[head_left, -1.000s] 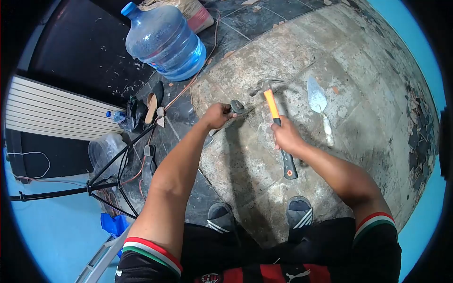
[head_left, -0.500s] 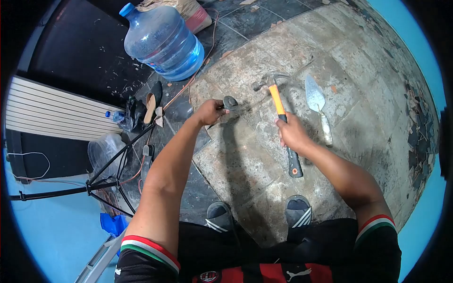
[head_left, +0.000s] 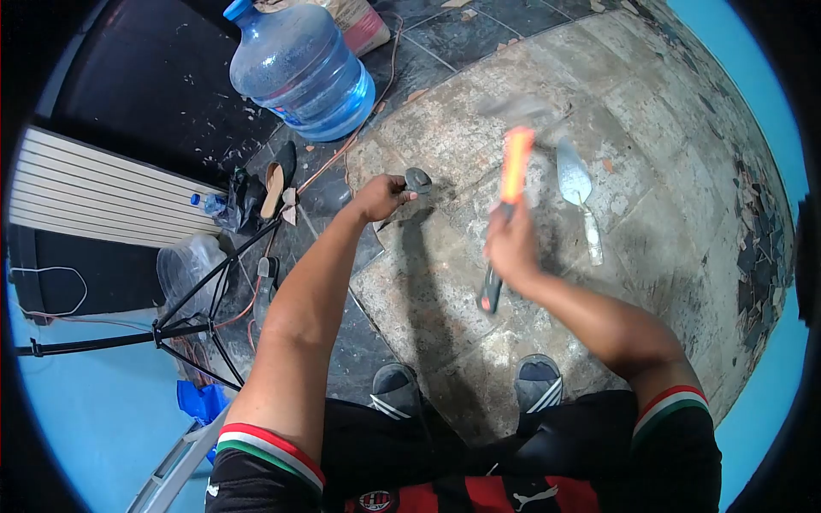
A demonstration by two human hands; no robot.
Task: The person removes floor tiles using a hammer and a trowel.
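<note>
Swung since half a second ago, the hammer [head_left: 515, 171] shows its butt further left and its head blurred. Nearest, two sandals [head_left: 539, 385] stand on the floor [head_left: 667, 205]. Beyond, the right hand [head_left: 513, 245] grips the hammer's handle; the left hand [head_left: 382, 199] holds a dark round-topped tool [head_left: 417, 180]. Rightward lies a trowel [head_left: 575, 177]; farther off, a jug [head_left: 304, 73] stands by a sack [head_left: 357, 24].

Claw hammer [head_left: 516, 162] in one hand, dark round-headed tool [head_left: 418, 180] in the other.
The right hand [head_left: 511, 248] wraps the hammer's handle, its head blurred; the left hand [head_left: 382, 198] pinches the tool. A trowel [head_left: 574, 179] lies on the mottled floor [head_left: 650, 171], a water jug [head_left: 299, 73] on dark tiles [head_left: 423, 56].
</note>
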